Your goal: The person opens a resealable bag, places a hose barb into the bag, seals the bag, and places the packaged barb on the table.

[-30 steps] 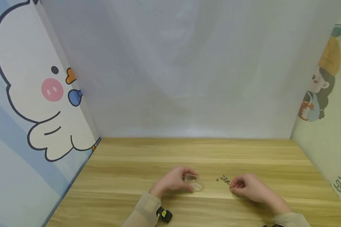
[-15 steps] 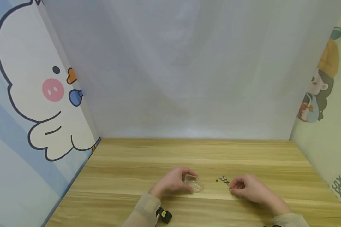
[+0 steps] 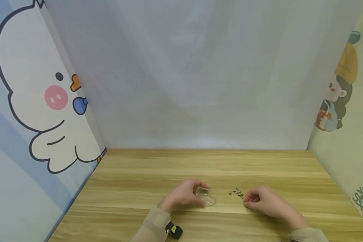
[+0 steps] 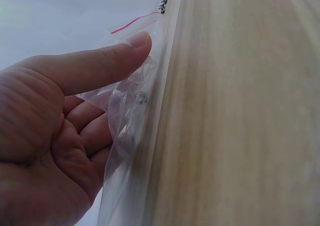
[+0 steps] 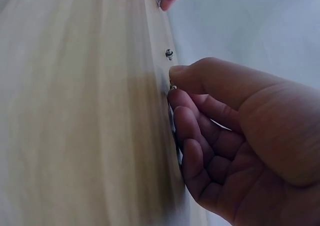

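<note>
My left hand (image 3: 186, 194) holds a clear zip bag (image 3: 206, 198) on the table, thumb on the near side and fingers on the far side. A red line runs along the bag's mouth in the left wrist view, and a small silvery piece (image 4: 142, 97) shows through the plastic. To the right lies a loose cluster of small shiny metal pieces (image 3: 238, 192), with a single one (image 3: 230, 193) apart on its left. At the cluster's right edge, my right hand (image 3: 266, 201) pinches a small metal piece (image 5: 173, 87) between thumb and index finger, close over the wood. Its other fingers are curled.
The wood-grain table (image 3: 133, 168) ends at a pale grey curtain (image 3: 199, 84) behind. Printed cartoon panels stand at left (image 3: 33, 101) and right (image 3: 345, 141). A small black device (image 3: 174, 230) is strapped at my left wrist.
Both hands keep nearly the same place and grip, and the bag and metal pieces stay put. Only the head view has shifted slightly.
</note>
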Tool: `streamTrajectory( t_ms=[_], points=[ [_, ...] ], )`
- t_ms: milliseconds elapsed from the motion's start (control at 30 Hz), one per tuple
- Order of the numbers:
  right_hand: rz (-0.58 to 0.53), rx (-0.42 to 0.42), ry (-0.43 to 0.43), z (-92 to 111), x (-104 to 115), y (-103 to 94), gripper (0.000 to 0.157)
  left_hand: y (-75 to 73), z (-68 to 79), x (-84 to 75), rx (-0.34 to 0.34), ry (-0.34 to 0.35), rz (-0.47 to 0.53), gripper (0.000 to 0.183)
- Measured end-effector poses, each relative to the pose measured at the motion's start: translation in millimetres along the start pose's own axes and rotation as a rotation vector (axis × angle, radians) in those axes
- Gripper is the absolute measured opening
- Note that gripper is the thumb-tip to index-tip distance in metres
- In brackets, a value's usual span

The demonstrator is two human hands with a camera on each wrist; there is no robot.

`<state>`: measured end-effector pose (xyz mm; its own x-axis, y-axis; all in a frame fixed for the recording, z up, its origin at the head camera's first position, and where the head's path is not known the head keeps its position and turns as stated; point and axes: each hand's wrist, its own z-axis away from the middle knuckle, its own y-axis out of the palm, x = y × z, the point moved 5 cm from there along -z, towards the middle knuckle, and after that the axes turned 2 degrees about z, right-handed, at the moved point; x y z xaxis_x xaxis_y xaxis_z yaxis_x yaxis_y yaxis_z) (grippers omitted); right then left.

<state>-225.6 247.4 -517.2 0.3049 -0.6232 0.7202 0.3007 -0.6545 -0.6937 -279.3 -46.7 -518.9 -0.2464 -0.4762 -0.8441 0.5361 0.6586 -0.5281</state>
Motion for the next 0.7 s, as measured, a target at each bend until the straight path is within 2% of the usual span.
streamTrajectory(
  t_ms=[333,700],
  points=[
    [-0.016,-0.007,-0.020,-0.3,2.8,-0.9,0.006,0.2,-0.7,-0.3,0.005,0.005,-0.012,0.055],
    [0.036,-0.024,-0.040,-4.5,10.0,-0.4,0.006,0.3,-0.8,-1.1,0.006,0.000,-0.023,0.055]
  ],
)
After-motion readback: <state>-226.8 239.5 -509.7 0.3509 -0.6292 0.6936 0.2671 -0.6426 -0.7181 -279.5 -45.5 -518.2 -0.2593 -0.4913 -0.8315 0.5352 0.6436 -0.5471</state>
